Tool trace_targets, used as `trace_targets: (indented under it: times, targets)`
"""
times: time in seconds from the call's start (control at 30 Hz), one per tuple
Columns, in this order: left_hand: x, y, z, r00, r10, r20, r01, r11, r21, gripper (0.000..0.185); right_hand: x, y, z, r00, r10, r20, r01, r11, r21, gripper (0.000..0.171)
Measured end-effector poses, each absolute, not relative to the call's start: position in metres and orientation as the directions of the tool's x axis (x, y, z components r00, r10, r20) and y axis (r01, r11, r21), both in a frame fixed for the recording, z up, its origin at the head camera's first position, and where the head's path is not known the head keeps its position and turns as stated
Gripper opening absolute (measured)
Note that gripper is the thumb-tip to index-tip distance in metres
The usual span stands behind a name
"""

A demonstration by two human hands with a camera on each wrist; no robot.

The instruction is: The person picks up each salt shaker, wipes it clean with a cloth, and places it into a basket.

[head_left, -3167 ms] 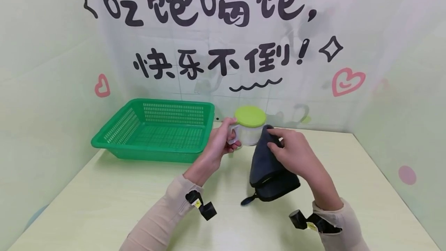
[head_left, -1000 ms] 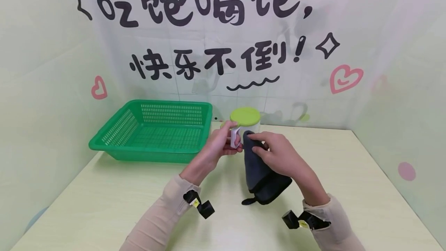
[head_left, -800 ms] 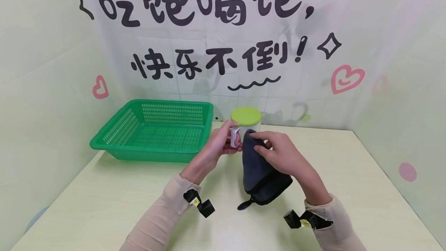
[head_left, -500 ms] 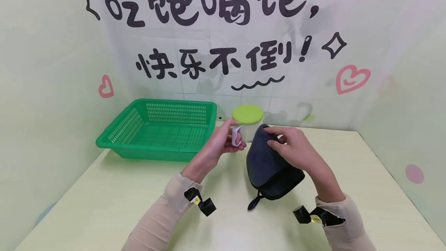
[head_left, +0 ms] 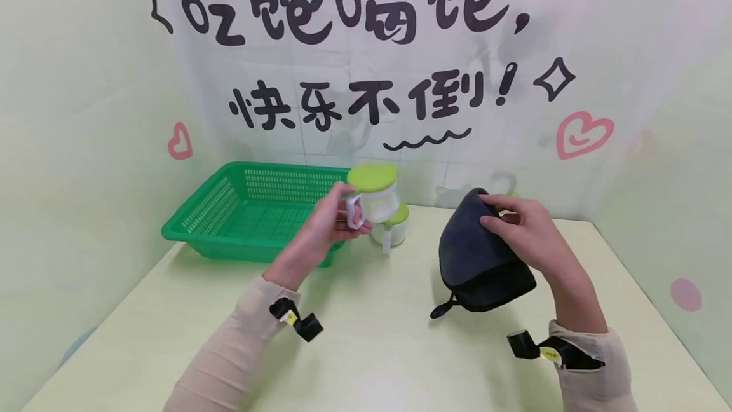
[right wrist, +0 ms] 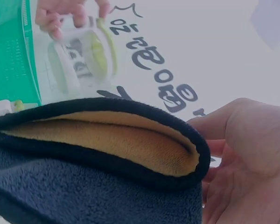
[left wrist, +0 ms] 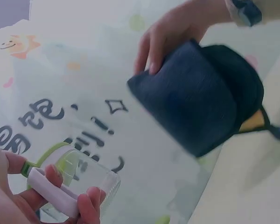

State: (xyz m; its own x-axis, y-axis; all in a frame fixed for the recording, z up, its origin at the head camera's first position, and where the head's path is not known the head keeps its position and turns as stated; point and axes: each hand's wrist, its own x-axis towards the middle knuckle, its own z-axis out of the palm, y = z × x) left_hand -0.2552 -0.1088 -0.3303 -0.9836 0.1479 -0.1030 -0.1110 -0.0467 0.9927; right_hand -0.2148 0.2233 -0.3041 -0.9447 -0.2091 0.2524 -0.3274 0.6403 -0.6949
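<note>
My left hand grips the white handle of a clear seasoning jar with a green lid, held above the table beside the basket. In the left wrist view, fingers curl round the handle and the clear jar body shows. Well to the right, my right hand pinches the upper edge of a folded dark blue cloth with black trim and a hanging loop. The cloth and jar are apart. In the right wrist view, the cloth gapes at a fold, showing a tan inner side.
A second green-lidded jar with a white handle stands on the table, partly hidden behind the held jar. To the left is a green slotted basket. A printed fabric backdrop rises behind the table.
The held jar has moved left and up, away from the cloth, towards the basket. The cloth has moved right. The second jar, hidden before, now shows.
</note>
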Motion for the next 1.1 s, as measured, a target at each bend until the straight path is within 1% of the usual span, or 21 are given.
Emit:
trace_targets:
  times: [0.23, 0.33, 0.53, 0.63, 0.77, 0.87, 1.03, 1.1]
  targets:
    - [-0.271, -0.176, -0.316, -0.993, 0.039, -0.107, -0.106, 0.025, 0.994, 0.038, -0.215, 0.229, -0.301, -0.947, -0.207, 0.246, -0.322, 0.632, -0.705, 0.046]
    - [-0.280, -0.203, -0.312, -0.992, -0.009, -0.129, -0.129, 0.068, 0.989, 0.038, -0.214, 0.230, -0.301, -0.946, -0.206, 0.252, -0.325, 0.628, -0.707, 0.046]
    - [-0.304, -0.249, -0.315, -0.974, -0.078, -0.214, -0.222, 0.132, 0.966, 0.035, -0.213, 0.233, -0.301, -0.946, -0.197, 0.256, -0.322, 0.624, -0.711, 0.046]
    - [-0.318, -0.271, -0.322, -0.951, -0.114, -0.288, -0.301, 0.133, 0.944, 0.035, -0.214, 0.233, -0.300, -0.946, -0.200, 0.254, -0.323, 0.619, -0.716, 0.046]
    - [-0.331, -0.289, -0.332, -0.927, -0.155, -0.342, -0.366, 0.169, 0.915, 0.040, -0.215, 0.234, -0.299, -0.947, -0.202, 0.251, -0.322, 0.624, -0.712, 0.046]
    - [-0.339, -0.299, -0.339, -0.925, -0.160, -0.344, -0.374, 0.234, 0.898, 0.041, -0.215, 0.236, -0.298, -0.947, -0.203, 0.250, -0.322, 0.624, -0.712, 0.046]
    - [-0.346, -0.309, -0.346, -0.919, -0.130, -0.372, -0.394, 0.280, 0.875, 0.048, -0.217, 0.237, -0.300, -0.944, -0.209, 0.254, -0.329, 0.608, -0.723, 0.046]
    - [-0.348, -0.310, -0.348, -0.911, -0.113, -0.397, -0.412, 0.287, 0.865, 0.045, -0.217, 0.238, -0.300, -0.944, -0.211, 0.256, -0.331, 0.601, -0.727, 0.045]
